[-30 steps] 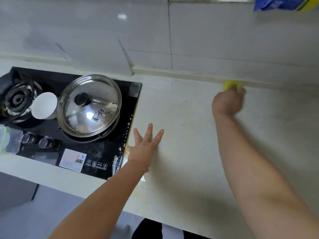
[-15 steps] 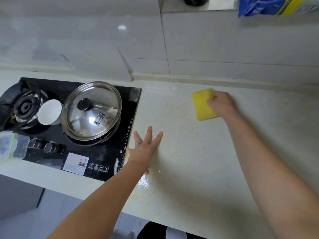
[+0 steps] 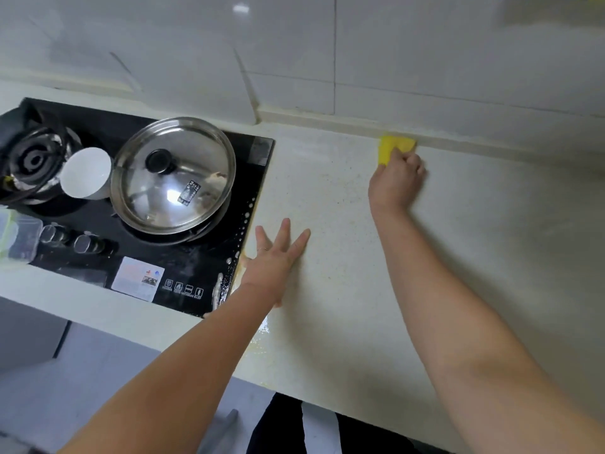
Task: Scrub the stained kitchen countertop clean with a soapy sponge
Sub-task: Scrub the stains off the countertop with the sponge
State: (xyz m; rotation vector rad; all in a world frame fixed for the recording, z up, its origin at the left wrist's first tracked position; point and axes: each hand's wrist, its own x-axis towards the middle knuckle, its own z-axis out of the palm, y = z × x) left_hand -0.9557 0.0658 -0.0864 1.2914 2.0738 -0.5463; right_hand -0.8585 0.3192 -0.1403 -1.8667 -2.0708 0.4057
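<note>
Against the back wall, the right hand (image 3: pixel 394 178) grips a yellow sponge (image 3: pixel 393 146) (half hidden under the fingers) on the speckled tabletop (image 3: pixel 343 290). Left of it, nearer, the left hand (image 3: pixel 273 260) lies flat, fingers spread, beside the black stove (image 3: pixel 183 267).

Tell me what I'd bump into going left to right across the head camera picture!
Gas burner → white bowl → steel pot lid → left hand flat on the countertop → right hand gripping the yellow sponge.
</note>
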